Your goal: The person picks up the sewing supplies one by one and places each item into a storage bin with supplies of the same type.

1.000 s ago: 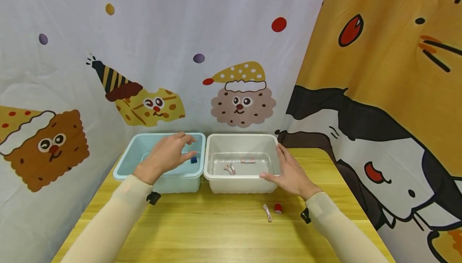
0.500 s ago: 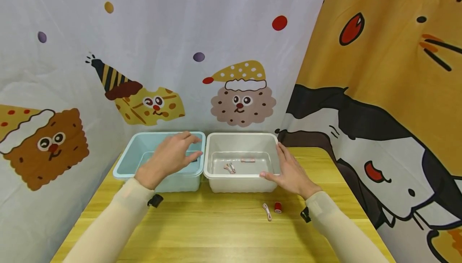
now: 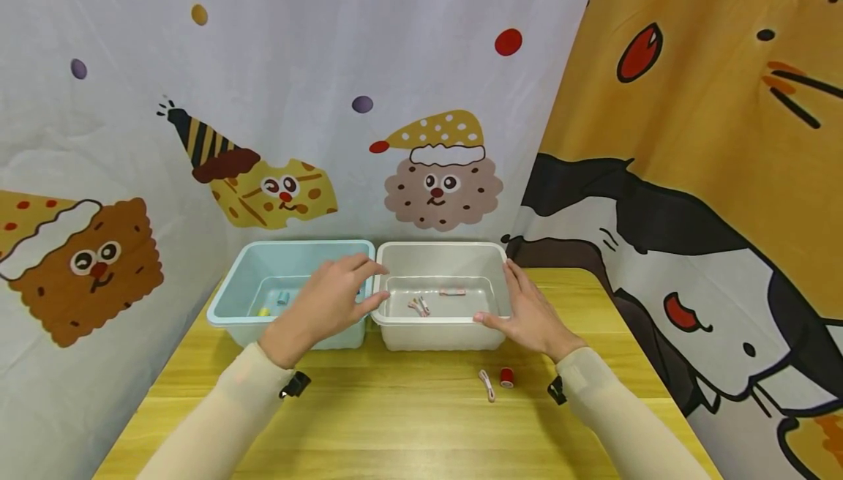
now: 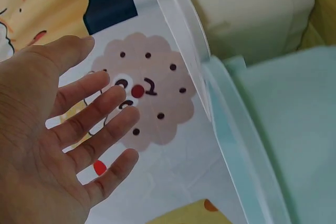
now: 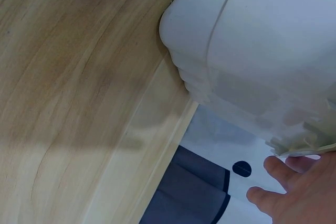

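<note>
My left hand (image 3: 327,303) hovers over the right end of the light blue bin (image 3: 290,260), fingers spread. In the left wrist view its palm (image 4: 34,129) holds nothing. A light blue spool-like piece (image 3: 283,297) and a yellow piece (image 3: 263,312) lie in that bin; the hand hides part of it. My right hand (image 3: 532,319) rests at the right front corner of the white bin (image 3: 441,339), thumb on the front rim, fingers extended along the right side. Inside the white bin lie a pinkish-white strip (image 3: 452,292) and small folded cord bundles (image 3: 418,307).
On the wooden table (image 3: 369,421), in front of the white bin, lie a red spool (image 3: 506,377) and a folded pinkish-white cord (image 3: 486,386). The two bins stand side by side against a printed cloth backdrop (image 3: 435,26).
My left hand has moved right, from over the blue bin toward the white bin's left rim, uncovering the light blue and yellow pieces. The right hand stays put.
</note>
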The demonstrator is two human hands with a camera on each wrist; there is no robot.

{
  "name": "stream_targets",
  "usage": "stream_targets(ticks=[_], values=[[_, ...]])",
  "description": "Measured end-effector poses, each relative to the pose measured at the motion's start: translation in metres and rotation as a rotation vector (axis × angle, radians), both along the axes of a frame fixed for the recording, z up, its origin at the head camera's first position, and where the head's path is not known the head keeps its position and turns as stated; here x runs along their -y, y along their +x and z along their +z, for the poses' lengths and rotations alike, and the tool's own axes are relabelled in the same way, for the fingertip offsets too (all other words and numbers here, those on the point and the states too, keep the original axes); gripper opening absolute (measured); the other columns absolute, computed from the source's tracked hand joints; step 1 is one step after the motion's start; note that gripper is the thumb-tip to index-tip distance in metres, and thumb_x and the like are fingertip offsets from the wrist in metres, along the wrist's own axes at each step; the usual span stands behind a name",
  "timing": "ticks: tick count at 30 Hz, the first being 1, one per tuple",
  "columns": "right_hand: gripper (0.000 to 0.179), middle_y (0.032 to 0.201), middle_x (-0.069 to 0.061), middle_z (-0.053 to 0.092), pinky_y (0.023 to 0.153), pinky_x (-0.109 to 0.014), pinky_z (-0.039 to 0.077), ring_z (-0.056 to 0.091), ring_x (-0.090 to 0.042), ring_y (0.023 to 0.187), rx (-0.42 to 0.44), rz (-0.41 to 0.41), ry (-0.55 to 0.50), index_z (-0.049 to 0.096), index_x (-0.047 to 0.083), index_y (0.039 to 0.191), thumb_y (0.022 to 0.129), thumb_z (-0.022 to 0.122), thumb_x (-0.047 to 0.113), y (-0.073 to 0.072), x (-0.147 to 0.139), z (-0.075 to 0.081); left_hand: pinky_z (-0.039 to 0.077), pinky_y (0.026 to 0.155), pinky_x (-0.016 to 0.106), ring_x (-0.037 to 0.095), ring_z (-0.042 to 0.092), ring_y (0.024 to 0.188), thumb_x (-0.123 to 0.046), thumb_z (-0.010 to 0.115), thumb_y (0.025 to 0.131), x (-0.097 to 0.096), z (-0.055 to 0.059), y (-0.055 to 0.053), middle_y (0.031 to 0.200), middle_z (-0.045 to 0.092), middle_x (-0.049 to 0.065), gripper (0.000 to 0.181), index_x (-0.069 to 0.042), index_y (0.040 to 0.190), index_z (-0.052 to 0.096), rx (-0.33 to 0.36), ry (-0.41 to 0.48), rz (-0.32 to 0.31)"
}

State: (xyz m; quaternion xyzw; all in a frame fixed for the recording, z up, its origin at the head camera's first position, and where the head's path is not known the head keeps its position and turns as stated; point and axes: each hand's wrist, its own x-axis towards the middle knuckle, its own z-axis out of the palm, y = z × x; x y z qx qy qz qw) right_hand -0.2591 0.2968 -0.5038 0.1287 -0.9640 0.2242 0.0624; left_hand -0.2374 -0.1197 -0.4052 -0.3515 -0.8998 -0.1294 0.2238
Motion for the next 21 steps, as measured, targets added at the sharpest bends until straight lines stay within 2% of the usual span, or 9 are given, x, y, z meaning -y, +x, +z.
stream_targets(ticks=[5, 11, 18, 21], values=[[0.134, 0.197, -0.019, 0.010, 0.136, -0.083, 0.034, 0.032, -0.055, 0.175, 0.002, -0.001, -0.003, 0.014, 0.005, 0.187, 0.098, 0.074, 0.084, 0.000, 0.000, -0.001, 0.069, 0.086, 0.050, 0.023, 0.078, 0.091, -0.039, 0.089, 0.106, -0.012, -0.006, 0.008, 0.119, 0.082, 0.004, 0.038, -0.013, 0.133, 0.083, -0.016, 0.002, -0.021], [0.133, 0.197, -0.020, 0.010, 0.135, -0.083, 0.035, 0.033, -0.056, 0.174, 0.001, 0.001, 0.001, 0.014, 0.003, 0.187, 0.099, 0.075, 0.082, 0.001, 0.000, -0.001, 0.070, 0.087, 0.051, 0.022, 0.079, 0.093, -0.039, 0.090, 0.105, -0.027, -0.018, 0.016, 0.121, 0.082, 0.002, 0.036, -0.015, 0.131, 0.083, -0.042, -0.008, -0.072], [0.132, 0.197, -0.020, 0.010, 0.135, -0.082, 0.035, 0.034, -0.057, 0.174, -0.005, 0.009, -0.002, 0.015, 0.003, 0.186, 0.099, 0.076, 0.081, 0.001, 0.001, 0.000, 0.062, 0.077, 0.041, 0.016, 0.077, 0.097, -0.041, 0.092, 0.103, -0.038, -0.026, 0.024, 0.124, 0.081, -0.001, 0.035, -0.020, 0.130, 0.083, -0.047, -0.024, -0.090], [0.132, 0.197, -0.020, 0.010, 0.136, -0.081, 0.035, 0.034, -0.056, 0.174, -0.003, 0.007, 0.001, 0.014, 0.003, 0.186, 0.099, 0.075, 0.081, 0.001, 0.001, 0.001, 0.065, 0.082, 0.043, 0.016, 0.079, 0.102, -0.042, 0.090, 0.105, -0.042, -0.028, 0.026, 0.126, 0.081, -0.001, 0.036, -0.021, 0.132, 0.082, -0.033, -0.026, -0.098]])
